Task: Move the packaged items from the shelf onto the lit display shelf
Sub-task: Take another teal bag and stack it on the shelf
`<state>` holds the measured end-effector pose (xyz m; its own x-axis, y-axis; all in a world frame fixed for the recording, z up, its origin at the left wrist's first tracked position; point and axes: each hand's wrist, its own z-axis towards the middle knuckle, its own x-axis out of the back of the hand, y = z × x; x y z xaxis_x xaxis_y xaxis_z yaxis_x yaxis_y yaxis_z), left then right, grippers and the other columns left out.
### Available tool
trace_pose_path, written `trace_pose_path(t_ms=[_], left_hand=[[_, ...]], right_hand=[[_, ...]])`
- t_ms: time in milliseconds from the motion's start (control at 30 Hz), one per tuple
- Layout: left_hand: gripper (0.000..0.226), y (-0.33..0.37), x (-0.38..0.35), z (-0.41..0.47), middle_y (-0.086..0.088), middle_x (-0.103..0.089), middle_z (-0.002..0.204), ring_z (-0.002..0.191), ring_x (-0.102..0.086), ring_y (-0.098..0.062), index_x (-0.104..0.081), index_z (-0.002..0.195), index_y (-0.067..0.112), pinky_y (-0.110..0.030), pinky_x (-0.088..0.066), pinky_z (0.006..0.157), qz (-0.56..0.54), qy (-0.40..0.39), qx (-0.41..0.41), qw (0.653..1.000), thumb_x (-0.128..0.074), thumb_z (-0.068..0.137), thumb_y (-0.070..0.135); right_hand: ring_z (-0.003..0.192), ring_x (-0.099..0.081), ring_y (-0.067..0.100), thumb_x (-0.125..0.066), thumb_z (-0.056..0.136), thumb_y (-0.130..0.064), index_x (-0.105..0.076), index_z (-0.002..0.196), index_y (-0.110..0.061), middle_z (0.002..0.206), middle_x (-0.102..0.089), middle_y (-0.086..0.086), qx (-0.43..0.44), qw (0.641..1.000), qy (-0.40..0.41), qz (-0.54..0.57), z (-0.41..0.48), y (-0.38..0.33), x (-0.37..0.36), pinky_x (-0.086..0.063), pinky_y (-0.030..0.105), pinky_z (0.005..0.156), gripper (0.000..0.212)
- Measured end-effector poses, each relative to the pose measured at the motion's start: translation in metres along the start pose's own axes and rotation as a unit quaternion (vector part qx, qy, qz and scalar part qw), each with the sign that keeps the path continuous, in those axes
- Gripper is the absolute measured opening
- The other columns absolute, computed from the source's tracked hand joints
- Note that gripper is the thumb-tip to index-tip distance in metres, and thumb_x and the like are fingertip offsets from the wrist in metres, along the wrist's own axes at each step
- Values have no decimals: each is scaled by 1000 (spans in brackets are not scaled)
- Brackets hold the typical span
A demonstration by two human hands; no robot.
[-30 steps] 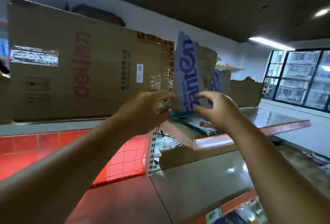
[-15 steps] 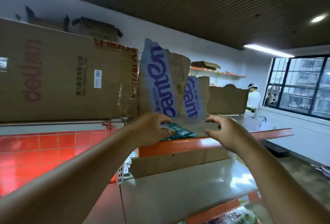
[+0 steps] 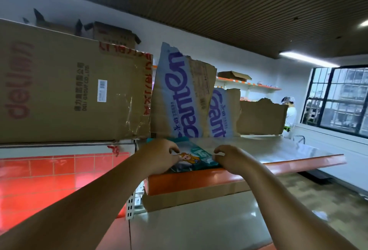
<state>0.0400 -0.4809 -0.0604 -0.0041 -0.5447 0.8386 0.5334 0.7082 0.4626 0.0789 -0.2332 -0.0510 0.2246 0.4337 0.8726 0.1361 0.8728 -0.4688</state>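
Atop the orange-edged shelf (image 3: 294,163), left hand (image 3: 159,156) and right hand (image 3: 232,160) pinch the teal packet (image 3: 196,159) between them.

Both ends of the packaged item (image 3: 191,159) are covered: one under the left hand (image 3: 159,157), the other under the right hand (image 3: 232,161). Print blurred. Right fingertips curl out of sight, grip unclear. The deli box (image 3: 59,90) is cut by frame's left edge; its label (image 3: 102,90) is too small to read. Far person (image 3: 289,112) is partly behind torn cardboard (image 3: 260,118).
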Motion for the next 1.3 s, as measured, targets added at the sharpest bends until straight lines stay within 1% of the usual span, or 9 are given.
trace_pose_path(t_ms=[300,433,633,767,867,1000,1067,1167,1300], left_hand=[[26,-15,-1,39,11,-66,109,94,-60,0,-67,120,27,-20,-46,75,-151,4,-14,988,-68,95,36],[24,-25,-2,52,7,-66,112,97,-60,-4,-70,116,27,-22,-47,75,-212,6,7,977,-71,93,33],[21,-27,-5,66,2,-66,112,93,-63,-10,-69,111,26,-21,-51,67,-348,8,79,934,-74,91,21],[38,-21,-9,76,2,-62,113,96,-62,-14,-65,101,32,-23,-54,66,-364,35,102,925,-72,85,-1],[45,-13,-12,82,5,-61,109,99,-61,-14,-65,102,29,-36,-61,83,-399,47,117,908,-63,84,-13],[41,3,-12,88,-2,-64,111,95,-62,-16,-66,106,19,-25,-50,66,-444,61,141,883,-55,89,-17],[40,8,-12,92,-8,-65,115,98,-65,-22,-68,107,15,-28,-53,66,-486,42,156,859,-54,89,-17],[44,13,-12,98,-10,-67,120,111,-64,-27,-71,110,13,-38,-58,81,-502,1,171,848,-52,88,-20],[54,24,-12,101,-14,-69,122,118,-62,-28,-73,109,8,-44,-50,105,-469,-61,146,869,-43,82,-28]], right_hand=[[80,-67,31,-65,93,-11,-61,96,-14,99,-64,16,-91,948,60,298,36,-16,0,-58,38,65,6],[93,-67,35,-67,91,-12,-62,106,-7,108,-65,22,-153,947,36,279,48,-16,-7,-59,39,64,16],[65,-59,26,-60,93,-10,-58,96,-7,82,-59,17,-167,931,33,322,49,-18,-8,-48,33,57,5],[65,-65,28,-60,95,-11,-60,102,-9,80,-65,17,-149,896,17,419,44,-14,-5,-55,38,59,7],[84,-70,32,-62,96,-13,-65,107,-11,98,-72,21,-95,860,11,501,40,-3,-1,-59,51,82,12],[97,-71,31,-86,71,-21,-71,111,-9,115,-68,23,32,787,23,616,39,23,7,-60,39,86,44],[103,-70,22,-92,60,-10,-69,118,-14,117,-70,14,125,819,38,559,41,37,11,-59,33,89,62],[105,-64,7,-84,73,0,-64,124,-31,112,-69,-13,204,909,120,343,49,55,15,-54,24,91,63],[106,-53,-7,-81,79,-23,-65,114,-42,114,-62,-25,288,910,281,102,69,81,30,-44,16,92,43]])
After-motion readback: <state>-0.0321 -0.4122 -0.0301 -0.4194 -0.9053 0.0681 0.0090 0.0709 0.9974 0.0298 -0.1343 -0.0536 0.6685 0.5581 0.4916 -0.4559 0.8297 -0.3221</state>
